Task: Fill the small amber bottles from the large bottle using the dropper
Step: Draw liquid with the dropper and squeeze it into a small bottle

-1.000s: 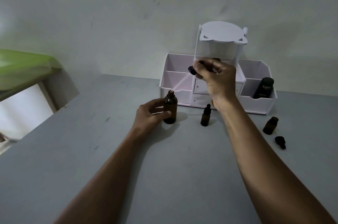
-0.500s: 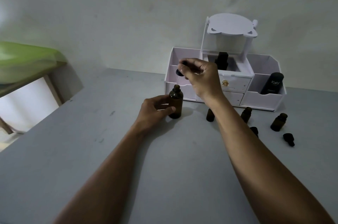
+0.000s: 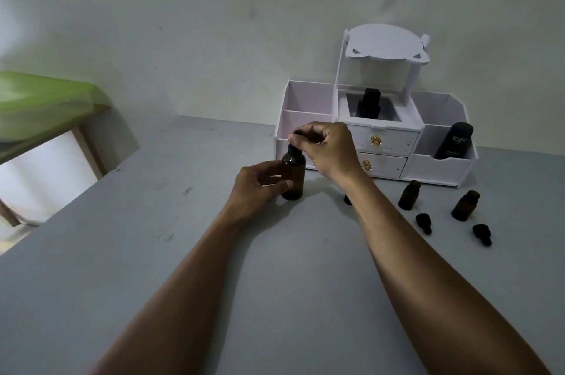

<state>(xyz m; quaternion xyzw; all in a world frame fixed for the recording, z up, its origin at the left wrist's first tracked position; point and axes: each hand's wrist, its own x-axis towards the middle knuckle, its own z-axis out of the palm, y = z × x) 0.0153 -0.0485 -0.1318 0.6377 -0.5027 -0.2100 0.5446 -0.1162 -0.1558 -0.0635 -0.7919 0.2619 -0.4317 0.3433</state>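
The desk [image 3: 153, 267] is matt grey, lightly scuffed. The large bottle [image 3: 294, 174] looks like smooth amber glass. The organizer [image 3: 434, 166] seems matt white board, its knobs [image 3: 374, 140] shiny gold.

Open tabletop [image 3: 153, 252] left of organizer [image 3: 379, 142]

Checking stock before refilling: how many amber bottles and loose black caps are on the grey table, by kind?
Large amber glass bottle: 1
Small amber glass bottles: 3, one mostly hidden behind the right forearm
Loose black dropper caps: 2
Total: 6
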